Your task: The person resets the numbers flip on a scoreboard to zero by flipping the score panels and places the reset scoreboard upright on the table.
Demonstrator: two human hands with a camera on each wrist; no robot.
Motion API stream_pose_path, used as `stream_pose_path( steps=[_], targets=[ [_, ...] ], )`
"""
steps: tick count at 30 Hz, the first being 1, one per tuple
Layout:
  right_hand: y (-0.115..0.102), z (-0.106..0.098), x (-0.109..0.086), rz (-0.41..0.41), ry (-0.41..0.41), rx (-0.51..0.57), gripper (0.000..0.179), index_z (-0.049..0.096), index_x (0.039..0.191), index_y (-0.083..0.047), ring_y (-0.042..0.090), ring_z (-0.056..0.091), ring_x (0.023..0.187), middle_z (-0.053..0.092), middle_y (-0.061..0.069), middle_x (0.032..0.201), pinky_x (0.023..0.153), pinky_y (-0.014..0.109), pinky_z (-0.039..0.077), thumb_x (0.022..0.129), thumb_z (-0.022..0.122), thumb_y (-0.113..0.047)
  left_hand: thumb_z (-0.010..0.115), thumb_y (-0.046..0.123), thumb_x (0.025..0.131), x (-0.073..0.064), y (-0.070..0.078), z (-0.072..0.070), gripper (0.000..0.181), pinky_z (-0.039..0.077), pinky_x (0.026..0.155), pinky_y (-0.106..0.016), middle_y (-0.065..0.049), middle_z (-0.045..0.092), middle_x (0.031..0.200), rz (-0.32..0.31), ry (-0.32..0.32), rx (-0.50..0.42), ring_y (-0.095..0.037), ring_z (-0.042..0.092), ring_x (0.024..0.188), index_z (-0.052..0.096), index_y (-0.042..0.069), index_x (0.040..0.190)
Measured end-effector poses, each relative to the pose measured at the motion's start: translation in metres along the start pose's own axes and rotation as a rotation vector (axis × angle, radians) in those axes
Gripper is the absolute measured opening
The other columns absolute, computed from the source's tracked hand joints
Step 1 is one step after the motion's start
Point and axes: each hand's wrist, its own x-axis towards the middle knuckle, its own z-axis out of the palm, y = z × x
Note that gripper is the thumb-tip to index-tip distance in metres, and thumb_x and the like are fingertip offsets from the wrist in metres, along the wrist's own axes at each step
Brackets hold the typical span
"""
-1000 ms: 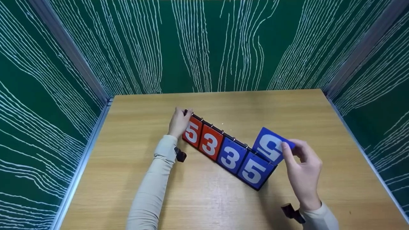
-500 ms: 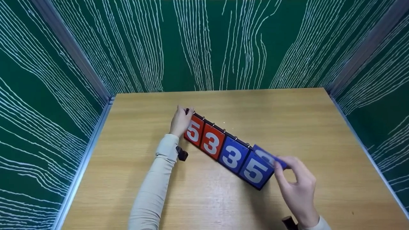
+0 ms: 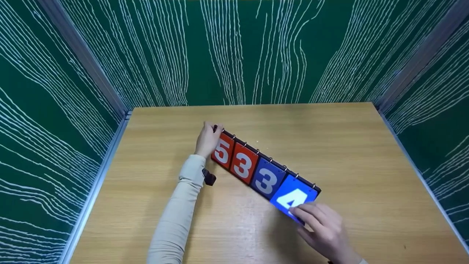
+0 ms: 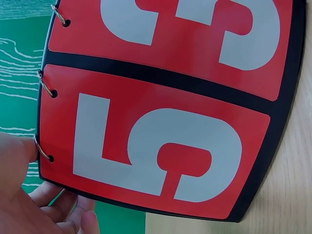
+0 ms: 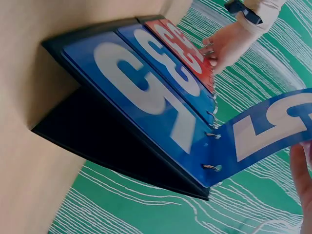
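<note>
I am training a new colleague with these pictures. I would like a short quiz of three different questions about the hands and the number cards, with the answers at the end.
1. Which digit shows on the red card nearest the left hand?
A) 3
B) 5
C) 8

2. True or false: the right hand is touching a red card.

3. Fill in the missing word: metal ____ join the cards to the black board along one edge.

Key:
1. B
2. False; it touches a blue card.
3. rings
</note>
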Motion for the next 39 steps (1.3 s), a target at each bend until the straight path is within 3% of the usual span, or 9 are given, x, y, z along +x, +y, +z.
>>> stream_pose_path(
  steps=[5, 12, 15, 18, 22, 26, 29, 36, 39],
  targets=[
    [0.004, -0.001, -0.022, 0.013, -0.149, 0.015, 0.029, 0.078, 0.100, -0.007, 0.020, 0.067, 0.080, 0.074, 0.004, 0.092, 0.071, 0.032, 0.053, 0.102, 0.058, -0.028, 0.043, 0.044, 0.108, 0.000, 0.001, 0.000, 0.039, 0.044, 0.093, -0.038, -0.008, 0.050, 0.108, 0.003, -0.002, 0.006, -0.023, 0.051, 0.103, 0.043, 0.008, 0.122],
    [0.005, -0.003, -0.042, 0.061, -0.420, -0.005, 0.036, 0.074, 0.118, -0.019, 0.015, 0.066, 0.096, 0.072, -0.004, 0.106, 0.080, 0.034, 0.054, 0.105, 0.048, -0.041, 0.042, 0.046, 0.108, -0.002, 0.002, -0.002, 0.041, 0.043, 0.094, -0.039, -0.008, 0.049, 0.108, 0.011, 0.010, 0.009, -0.023, 0.050, 0.103, 0.044, 0.008, 0.121],
    [0.006, -0.003, -0.050, 0.098, -0.537, -0.014, 0.035, 0.071, 0.123, -0.021, 0.016, 0.065, 0.101, 0.071, -0.004, 0.110, 0.083, 0.038, 0.056, 0.102, 0.054, -0.043, 0.042, 0.046, 0.108, -0.002, 0.002, -0.002, 0.041, 0.043, 0.094, -0.039, -0.008, 0.048, 0.108, 0.007, 0.007, 0.009, -0.023, 0.050, 0.103, 0.043, 0.008, 0.121],
    [0.006, -0.002, -0.058, 0.131, -0.626, -0.023, 0.038, 0.070, 0.125, -0.022, 0.016, 0.063, 0.105, 0.070, -0.005, 0.114, 0.085, 0.041, 0.057, 0.094, 0.071, -0.045, 0.042, 0.046, 0.108, -0.001, 0.002, -0.002, 0.041, 0.043, 0.094, -0.038, -0.008, 0.048, 0.107, 0.011, 0.008, 0.013, -0.023, 0.050, 0.102, 0.043, 0.007, 0.121],
    [0.008, 0.002, -0.067, 0.131, -0.694, -0.053, 0.050, 0.069, 0.124, -0.023, 0.016, 0.062, 0.107, 0.069, -0.004, 0.115, 0.086, 0.042, 0.057, 0.082, 0.082, -0.046, 0.043, 0.043, 0.108, 0.000, 0.002, -0.001, 0.039, 0.044, 0.093, -0.040, -0.009, 0.050, 0.105, 0.027, 0.020, 0.026, -0.024, 0.050, 0.099, 0.045, 0.006, 0.119],
    [0.011, 0.007, -0.072, 0.107, -0.747, -0.100, 0.043, 0.069, 0.123, -0.022, 0.017, 0.063, 0.106, 0.069, -0.002, 0.114, 0.087, 0.042, 0.056, 0.083, 0.083, -0.025, 0.042, 0.043, 0.108, 0.000, 0.001, -0.001, 0.040, 0.044, 0.091, -0.040, -0.009, 0.050, 0.103, 0.041, 0.025, 0.046, -0.024, 0.050, 0.096, 0.045, 0.004, 0.117],
    [0.010, 0.009, -0.073, 0.128, -0.798, -0.134, 0.046, 0.069, 0.123, -0.021, 0.019, 0.063, 0.106, 0.069, -0.001, 0.114, 0.089, 0.043, 0.055, 0.080, 0.083, -0.018, 0.041, 0.045, 0.108, -0.001, 0.000, 0.000, 0.041, 0.043, 0.090, -0.039, -0.009, 0.050, 0.104, 0.027, 0.016, 0.036, -0.024, 0.051, 0.097, 0.044, 0.005, 0.118],
    [0.006, 0.011, -0.075, 0.195, -0.922, -0.169, 0.062, 0.067, 0.127, -0.019, 0.025, 0.063, 0.110, 0.069, 0.004, 0.119, 0.092, 0.048, 0.054, 0.079, 0.081, -0.055, 0.041, 0.048, 0.108, -0.003, 0.001, 0.000, 0.042, 0.045, 0.096, -0.040, -0.009, 0.051, 0.110, -0.015, -0.009, 0.002, -0.023, 0.052, 0.104, 0.043, 0.008, 0.121],
    [0.009, 0.014, -0.075, 0.194, -0.939, -0.199, 0.055, 0.066, 0.127, -0.018, 0.025, 0.061, 0.111, 0.068, 0.005, 0.120, 0.094, 0.047, 0.053, 0.081, 0.084, -0.042, 0.040, 0.048, 0.108, -0.002, 0.002, 0.000, 0.042, 0.045, 0.095, -0.040, -0.009, 0.050, 0.109, -0.012, -0.005, -0.006, -0.023, 0.051, 0.103, 0.042, 0.008, 0.121]
  ],
)
